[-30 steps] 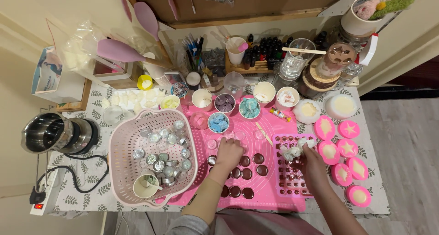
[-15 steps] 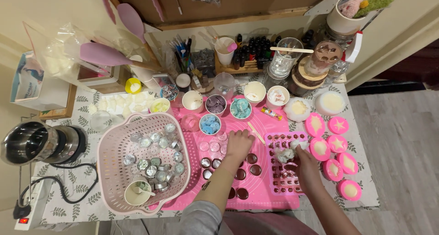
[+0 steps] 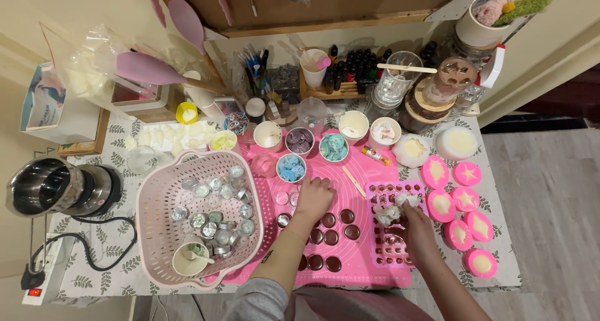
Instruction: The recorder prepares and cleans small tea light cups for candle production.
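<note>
My left hand (image 3: 314, 197) rests palm down on the pink silicone mat (image 3: 365, 171), fingers closed over the small clear cups (image 3: 282, 198) beside several round brown-filled tins (image 3: 337, 228). What it holds, if anything, is hidden. My right hand (image 3: 415, 224) grips a crumpled white tissue (image 3: 394, 210) over the pink multi-cavity mould (image 3: 390, 249) at the mat's right side.
A pink basket (image 3: 156, 202) with several small tins and a white cup sits left. Bowls of coloured wax pieces (image 3: 291, 168) line the mat's far edge. Pink moulds with star and diamond shapes (image 3: 465, 199) lie right. A steel melting pot (image 3: 53, 187) stands far left.
My left hand shifted slightly left toward the clear cups. My right hand stays on the tissue over the mould. The camera view has moved a little.
</note>
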